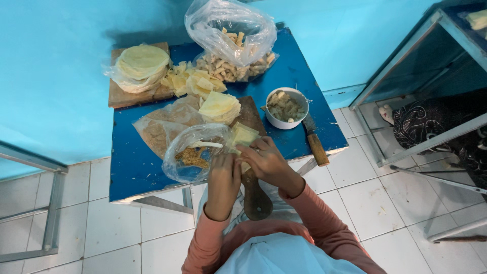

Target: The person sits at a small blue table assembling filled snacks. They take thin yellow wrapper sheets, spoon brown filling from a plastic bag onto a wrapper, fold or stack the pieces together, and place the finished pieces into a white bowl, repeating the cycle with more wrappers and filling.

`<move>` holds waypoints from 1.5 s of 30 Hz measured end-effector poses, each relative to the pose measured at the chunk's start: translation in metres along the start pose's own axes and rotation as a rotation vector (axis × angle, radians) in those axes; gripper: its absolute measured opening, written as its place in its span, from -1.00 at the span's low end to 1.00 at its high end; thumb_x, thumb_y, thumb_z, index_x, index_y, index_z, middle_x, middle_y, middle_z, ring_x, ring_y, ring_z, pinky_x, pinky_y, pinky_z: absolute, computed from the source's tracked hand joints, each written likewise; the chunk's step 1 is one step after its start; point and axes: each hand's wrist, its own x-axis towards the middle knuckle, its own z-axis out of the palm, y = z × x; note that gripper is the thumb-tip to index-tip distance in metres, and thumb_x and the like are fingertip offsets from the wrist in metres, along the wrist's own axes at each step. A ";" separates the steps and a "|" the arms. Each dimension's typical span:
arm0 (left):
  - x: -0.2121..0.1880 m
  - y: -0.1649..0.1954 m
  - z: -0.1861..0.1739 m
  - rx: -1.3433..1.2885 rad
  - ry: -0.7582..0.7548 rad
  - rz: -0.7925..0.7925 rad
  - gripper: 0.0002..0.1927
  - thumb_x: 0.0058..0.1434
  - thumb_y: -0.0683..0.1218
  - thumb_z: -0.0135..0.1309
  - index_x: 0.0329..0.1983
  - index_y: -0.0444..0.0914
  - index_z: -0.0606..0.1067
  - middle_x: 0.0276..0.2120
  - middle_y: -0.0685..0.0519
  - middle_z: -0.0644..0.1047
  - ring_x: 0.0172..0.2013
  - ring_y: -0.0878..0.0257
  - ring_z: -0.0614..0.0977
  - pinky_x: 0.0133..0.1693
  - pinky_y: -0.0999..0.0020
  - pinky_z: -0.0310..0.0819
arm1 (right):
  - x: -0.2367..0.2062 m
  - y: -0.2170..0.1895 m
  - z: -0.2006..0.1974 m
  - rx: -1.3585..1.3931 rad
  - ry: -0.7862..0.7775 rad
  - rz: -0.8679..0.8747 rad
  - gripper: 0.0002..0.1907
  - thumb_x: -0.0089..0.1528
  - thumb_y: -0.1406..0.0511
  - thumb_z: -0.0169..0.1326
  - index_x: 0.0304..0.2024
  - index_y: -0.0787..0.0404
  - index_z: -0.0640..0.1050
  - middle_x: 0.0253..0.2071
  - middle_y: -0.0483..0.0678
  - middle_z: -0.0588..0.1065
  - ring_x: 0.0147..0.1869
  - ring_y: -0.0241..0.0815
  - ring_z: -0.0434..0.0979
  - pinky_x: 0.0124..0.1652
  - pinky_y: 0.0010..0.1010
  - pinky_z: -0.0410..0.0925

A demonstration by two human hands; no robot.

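Pinching a pale wrapper (244,136) together, the left hand (223,178) and right hand (265,161) grasp it; beyond the fingers sits a white bowl (285,107), a plastic bag (194,152) beside.

A round stack of pale flat wrappers (142,66) in clear plastic sits on a wooden board (119,96) at the far left corner of the blue worktop (132,167). Beside it lies a heap of cut yellow pieces (190,81). At the far edge stands an open clear bag of rolled sticks (236,56). A white bowl (286,108) of pale filling stands near the right edge, a wooden-handled knife (314,142) just beside it. White floor tiles (375,203) surround the worktop; a metal frame (406,56) stands to the right.
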 end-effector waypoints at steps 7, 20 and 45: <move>0.006 0.003 0.002 0.054 0.088 0.037 -0.90 0.24 -0.25 0.07 -0.21 -0.40 0.53 -0.23 -0.22 0.48 -0.12 -0.19 0.50 -0.08 0.00 0.39 | 0.003 -0.004 0.003 -0.026 0.048 0.024 -0.62 0.26 0.36 0.19 0.14 0.28 0.56 -0.28 -0.02 0.55 -0.10 -0.04 0.51 0.06 -0.06 0.30; 0.000 0.008 -0.003 0.017 0.076 -0.021 -0.49 0.20 -0.25 0.11 0.24 -0.40 0.34 -0.05 -0.28 0.45 -0.03 -0.23 0.50 -0.01 -0.02 0.38 | 0.004 0.023 0.022 0.176 -0.015 0.159 -0.51 0.22 0.40 0.19 0.22 0.26 0.48 -0.20 -0.10 0.63 0.02 -0.02 0.56 0.16 -0.03 0.30; 0.000 0.001 -0.001 -0.611 0.094 -0.196 -0.63 0.26 -0.26 0.18 0.13 -0.27 0.44 -0.11 0.08 0.57 -0.29 0.40 0.51 -0.30 0.53 0.32 | -0.022 0.015 0.009 1.357 0.040 0.720 -0.29 0.28 0.48 0.13 0.46 0.34 0.22 -0.09 0.07 0.64 0.05 -0.20 0.65 0.06 -0.41 0.44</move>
